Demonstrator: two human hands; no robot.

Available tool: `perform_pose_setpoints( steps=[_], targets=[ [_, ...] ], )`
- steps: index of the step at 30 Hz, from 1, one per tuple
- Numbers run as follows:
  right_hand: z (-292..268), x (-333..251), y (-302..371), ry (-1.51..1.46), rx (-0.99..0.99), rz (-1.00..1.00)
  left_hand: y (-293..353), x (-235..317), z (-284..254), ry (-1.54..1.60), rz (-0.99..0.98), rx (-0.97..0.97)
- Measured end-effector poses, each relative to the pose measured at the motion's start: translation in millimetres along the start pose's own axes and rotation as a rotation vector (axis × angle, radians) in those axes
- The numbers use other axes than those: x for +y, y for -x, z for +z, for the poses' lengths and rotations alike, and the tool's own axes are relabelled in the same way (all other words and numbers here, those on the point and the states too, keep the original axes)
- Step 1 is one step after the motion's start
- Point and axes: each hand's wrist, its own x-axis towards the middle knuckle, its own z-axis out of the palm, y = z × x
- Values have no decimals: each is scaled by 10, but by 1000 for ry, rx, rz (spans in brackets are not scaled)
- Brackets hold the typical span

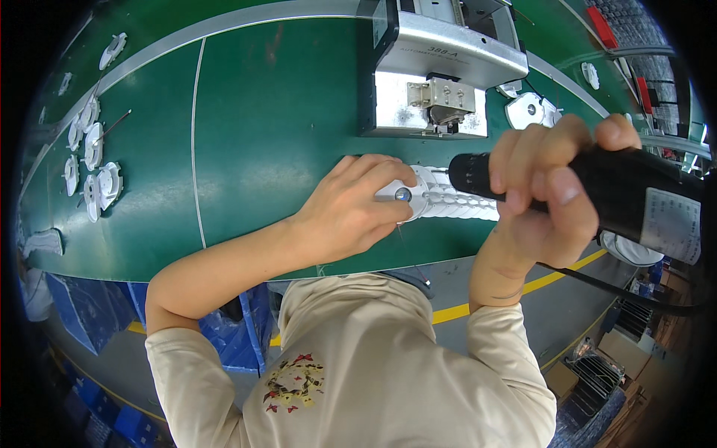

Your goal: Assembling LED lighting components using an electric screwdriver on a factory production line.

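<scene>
Head view: left fingers (396, 173) pinch the white part (415, 197) between them; right fingers (532, 153) wrap a black tool (627, 185).

Bright, even light is falling over the glossy green worktop (261, 97), and only soft shadows are showing. The boxy silver metal machine (452, 56) is catching pale glare along its front, while the thick black cylindrical tool (620, 187) is losing detail in dark tones. The fisheye lens is bending straight edges, black vignetting is darkening the corners, and details near the rim are looking soft.
</scene>
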Motion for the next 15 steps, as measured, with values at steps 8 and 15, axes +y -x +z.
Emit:
perform_pose_setpoints(
  steps=[8, 15],
  targets=[
    [-116, 100, -379, -62, -48, -82, -16, 6, 10, 1, -1, 3],
    [-77, 209, -536, -1, -67, -21, -30, 9, 14, 13, 4, -6]
  ],
)
